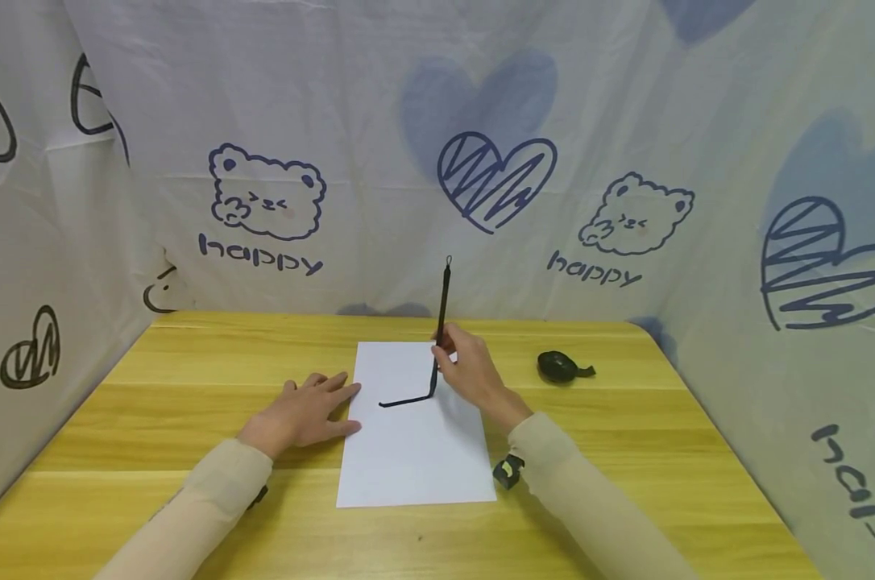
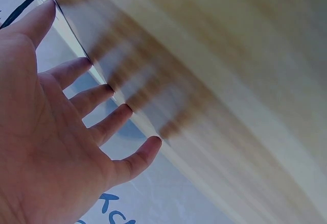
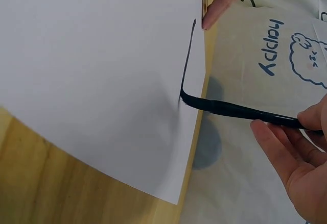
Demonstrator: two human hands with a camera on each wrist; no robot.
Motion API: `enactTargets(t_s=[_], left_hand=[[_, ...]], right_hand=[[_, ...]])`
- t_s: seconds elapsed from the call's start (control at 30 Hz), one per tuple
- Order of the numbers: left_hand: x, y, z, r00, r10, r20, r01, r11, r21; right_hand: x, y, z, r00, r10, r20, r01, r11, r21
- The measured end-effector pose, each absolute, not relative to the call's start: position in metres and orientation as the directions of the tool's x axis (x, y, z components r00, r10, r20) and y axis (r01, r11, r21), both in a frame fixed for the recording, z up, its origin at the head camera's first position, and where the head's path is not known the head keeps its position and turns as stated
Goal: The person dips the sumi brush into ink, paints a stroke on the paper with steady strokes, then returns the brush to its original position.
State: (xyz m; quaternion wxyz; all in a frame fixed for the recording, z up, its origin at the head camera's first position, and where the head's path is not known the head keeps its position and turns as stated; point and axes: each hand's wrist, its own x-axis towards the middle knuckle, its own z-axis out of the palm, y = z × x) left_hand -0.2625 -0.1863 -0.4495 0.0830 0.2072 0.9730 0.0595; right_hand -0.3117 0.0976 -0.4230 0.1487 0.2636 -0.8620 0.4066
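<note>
My right hand holds a black calligraphy brush nearly upright, thumb and fingers pinching its handle. The brush's bent tip touches a white sheet of paper at the right end of a thin black stroke. In the right wrist view the dark bristles curve against the paper where the line ends. My left hand lies spread at the sheet's left edge, thumb and fingertips right at the paper. The left wrist view shows its fingers straight and apart, holding nothing.
A small black dish with a short handle sits on the yellow wood-grain table, right of the paper. White cloth printed with hearts and bears hangs behind the table and along both sides.
</note>
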Motion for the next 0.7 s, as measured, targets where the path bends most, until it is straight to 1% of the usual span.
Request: enactTargets(t_s=[0.7], left_hand=[[-0.2621,-0.1870,-0.4486,-0.899,0.417,-0.135,0.397,0.905,0.150]], right_hand=[[-0.3119,0.0982,-0.4209,-0.829,-0.307,0.467,-0.556,0.534,-0.636]])
